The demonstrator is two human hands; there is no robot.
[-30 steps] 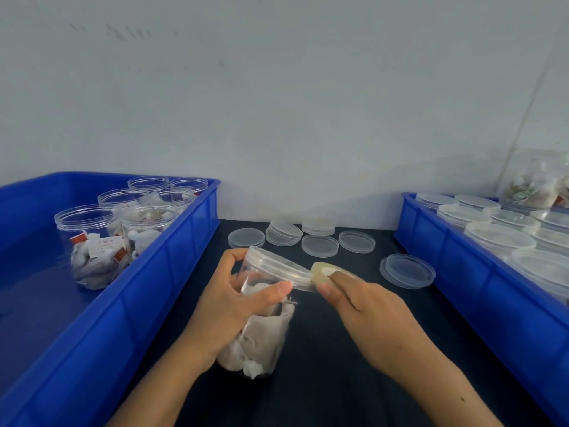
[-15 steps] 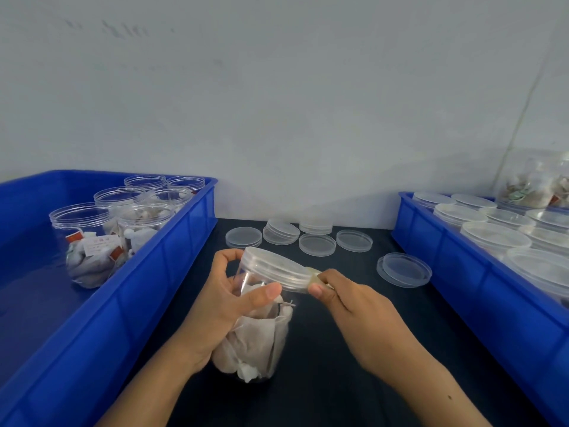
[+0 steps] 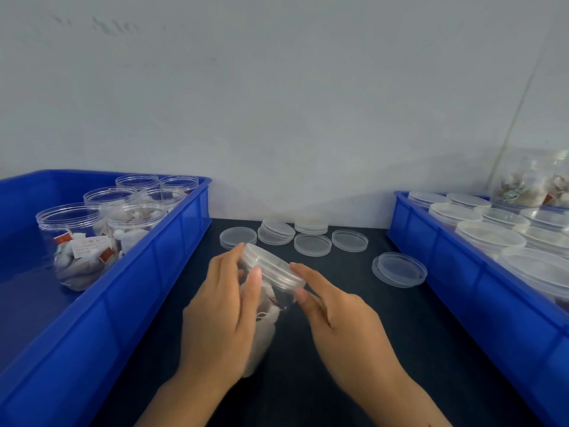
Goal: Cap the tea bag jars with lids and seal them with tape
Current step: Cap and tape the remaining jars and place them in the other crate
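While the left hand (image 3: 220, 306) wraps its fingers around the capped jar (image 3: 267, 291) above the dark tabletop (image 3: 354, 303), the right hand (image 3: 345, 318) pinches the lid (image 3: 271, 268) edge with finger and thumb.

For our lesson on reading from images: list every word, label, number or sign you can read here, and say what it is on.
No text here can be read.
Tea bag tags in the front open jar of the left bin: white with red parts and faint print, too blurred to read.
Bag of tea bags at far right: coloured specks, unreadable.
Lids, held jar: no markings visible.
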